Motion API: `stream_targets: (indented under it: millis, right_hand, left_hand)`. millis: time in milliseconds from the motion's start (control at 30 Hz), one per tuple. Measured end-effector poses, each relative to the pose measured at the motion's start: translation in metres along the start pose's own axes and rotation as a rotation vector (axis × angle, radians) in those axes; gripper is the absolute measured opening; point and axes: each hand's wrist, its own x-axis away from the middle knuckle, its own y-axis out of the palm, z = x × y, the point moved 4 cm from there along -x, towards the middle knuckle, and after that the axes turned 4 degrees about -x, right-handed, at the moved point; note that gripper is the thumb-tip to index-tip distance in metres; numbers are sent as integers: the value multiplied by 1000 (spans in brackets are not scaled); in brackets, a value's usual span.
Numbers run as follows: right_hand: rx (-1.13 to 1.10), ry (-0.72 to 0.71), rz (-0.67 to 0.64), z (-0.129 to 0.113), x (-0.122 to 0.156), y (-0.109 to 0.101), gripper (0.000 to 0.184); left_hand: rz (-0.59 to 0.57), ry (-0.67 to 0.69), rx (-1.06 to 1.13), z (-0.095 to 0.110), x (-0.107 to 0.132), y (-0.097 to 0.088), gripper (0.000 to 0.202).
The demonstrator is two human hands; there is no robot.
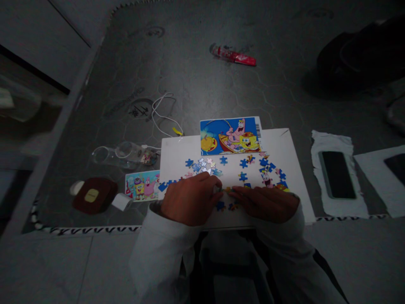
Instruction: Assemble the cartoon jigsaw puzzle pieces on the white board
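Over the white board [294, 164], my left hand [191, 198] is curled, with thumb and fingertips pinched at a small puzzle piece. My right hand [268, 202] comes in from the other side, its fingers close together at the same spot. A small orange-yellow puzzle piece [228, 190] shows between the fingertips; its edges are partly covered. Loose blue pieces [220, 206] lie just below the hands. A pile of pale puzzle pieces [204, 165] sits beyond my left hand, and blue and pink pieces [267, 179] lie beyond my right. The cartoon picture card [232, 136] rests at the board's far edge.
Left of the board are a second cartoon card [144, 185], a brown case [95, 195], a white charger [122, 202], clear plastic tubes [126, 154] and a white cable [153, 112]. A phone [338, 175] lies at right on white paper. A red-wrapped item [237, 57] lies far back.
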Motion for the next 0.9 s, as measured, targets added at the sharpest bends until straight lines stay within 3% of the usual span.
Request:
stream_targets:
  millis: [167,367,533,900]
  right_hand:
    - [3,54,26,1,0,1,31]
    - [46,-18,2,-1,-3,-3,29]
    - [10,32,21,0,0,-2,30]
    - [-1,100,143,-4,-13,-10,18]
  left_hand:
    - [8,4,-2,-1,0,1,20]
    - [16,-6,-12,-1,1,0,20]
    - [9,-9,-12,0,1,0,21]
    - [5,19,3,0,0,1,22]
